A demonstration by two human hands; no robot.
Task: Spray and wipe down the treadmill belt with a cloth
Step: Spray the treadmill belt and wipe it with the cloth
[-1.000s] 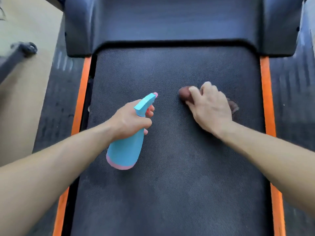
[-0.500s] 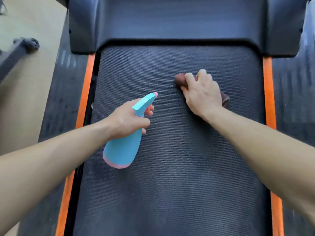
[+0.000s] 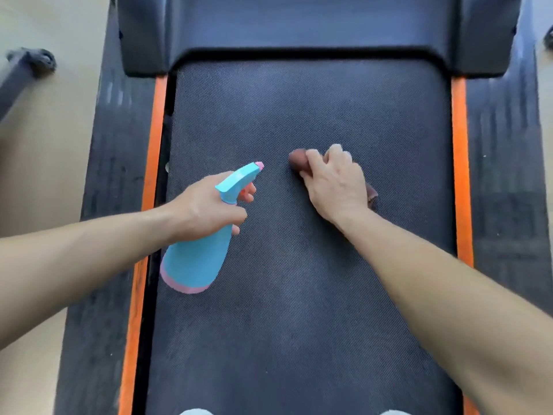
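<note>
Left grip (image 3: 206,208) clasps blue plastic spray bottle (image 3: 194,265); right grip (image 3: 335,184) clutches bunched brown cloth (image 3: 297,158). Wad could miss patches.

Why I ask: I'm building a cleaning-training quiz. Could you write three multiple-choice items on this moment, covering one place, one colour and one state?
1. Where is the crumpled brown cloth?
A. On the dark textured treadmill belt, under the right hand.
B. In a bucket.
C. Over a handrail.

2. What colour is the plastic spray bottle?
A. Green.
B. White.
C. Light blue with a pink base.

3. What is the left hand doing?
A. Lying flat on the belt.
B. Gripping the bottle's neck, fingers at the trigger.
C. Hanging empty.

Key:
1 A, the cloth pokes out on both sides of the hand holding it on the belt.
2 C, the body is blue, with a pink band and nozzle tip.
3 B, its fingers wrap the neck.
</note>
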